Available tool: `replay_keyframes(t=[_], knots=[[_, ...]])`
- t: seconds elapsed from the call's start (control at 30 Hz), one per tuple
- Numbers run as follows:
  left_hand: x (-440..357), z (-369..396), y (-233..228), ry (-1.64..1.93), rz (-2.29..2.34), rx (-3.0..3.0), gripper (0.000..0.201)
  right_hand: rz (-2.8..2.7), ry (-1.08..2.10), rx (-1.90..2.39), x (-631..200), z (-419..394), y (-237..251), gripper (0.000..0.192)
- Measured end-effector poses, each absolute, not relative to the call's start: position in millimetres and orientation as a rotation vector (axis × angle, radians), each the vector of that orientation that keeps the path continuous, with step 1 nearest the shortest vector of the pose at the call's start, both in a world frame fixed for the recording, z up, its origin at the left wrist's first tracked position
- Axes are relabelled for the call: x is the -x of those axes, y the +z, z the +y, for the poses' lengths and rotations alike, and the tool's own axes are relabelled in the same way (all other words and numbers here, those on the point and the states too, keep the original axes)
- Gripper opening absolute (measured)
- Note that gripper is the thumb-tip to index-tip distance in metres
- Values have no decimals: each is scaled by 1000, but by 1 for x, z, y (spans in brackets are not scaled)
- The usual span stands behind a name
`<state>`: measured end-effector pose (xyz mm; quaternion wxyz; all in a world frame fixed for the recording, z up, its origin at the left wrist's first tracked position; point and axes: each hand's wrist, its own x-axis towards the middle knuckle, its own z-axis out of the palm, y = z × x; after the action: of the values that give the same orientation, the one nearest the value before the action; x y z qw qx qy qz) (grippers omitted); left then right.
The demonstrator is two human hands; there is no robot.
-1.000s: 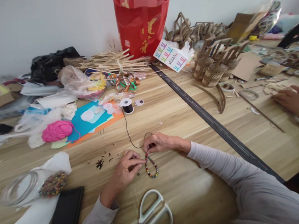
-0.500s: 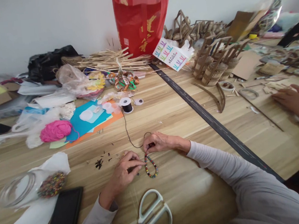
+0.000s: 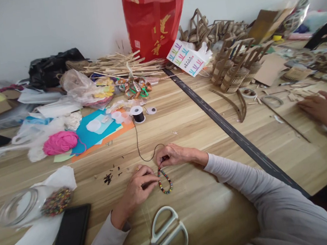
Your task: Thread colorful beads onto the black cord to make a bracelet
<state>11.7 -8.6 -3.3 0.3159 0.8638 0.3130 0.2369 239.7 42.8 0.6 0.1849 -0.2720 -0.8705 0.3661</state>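
Observation:
A loop of small multicoloured beads, a bead bracelet (image 3: 167, 192), hangs from my right hand (image 3: 171, 155) and rests on the wooden table. My right thumb and finger pinch its top end, where the black cord (image 3: 138, 142) comes in. That cord curves back to a white spool of black cord (image 3: 138, 114). On the bracelet's left side, my left hand (image 3: 142, 183) has its thumb and fingertips closed on or against the beads. White-handled scissors (image 3: 169, 235) lie just below both hands.
Left of me are a tipped jar of beads (image 3: 56, 202), a black phone (image 3: 71, 241) and short black cord scraps (image 3: 108, 178). Pink yarn (image 3: 61, 142) and coloured paper lie beyond. At the back stand a red bag (image 3: 154, 22) and small woven baskets (image 3: 236, 77). Another person's hand (image 3: 325, 109) rests at right.
My left hand has shifted very slightly at the beads, its fingers drawing a little closer to the loop. My right hand keeps its pinch in nearly the same place.

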Motion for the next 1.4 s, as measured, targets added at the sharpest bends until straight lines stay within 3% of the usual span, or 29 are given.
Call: replay_keyframes(t=[1.4], knots=[[-15, -12, 7, 517, 751, -2322, 12, -2454, 1023, 767, -241, 44, -7, 7]])
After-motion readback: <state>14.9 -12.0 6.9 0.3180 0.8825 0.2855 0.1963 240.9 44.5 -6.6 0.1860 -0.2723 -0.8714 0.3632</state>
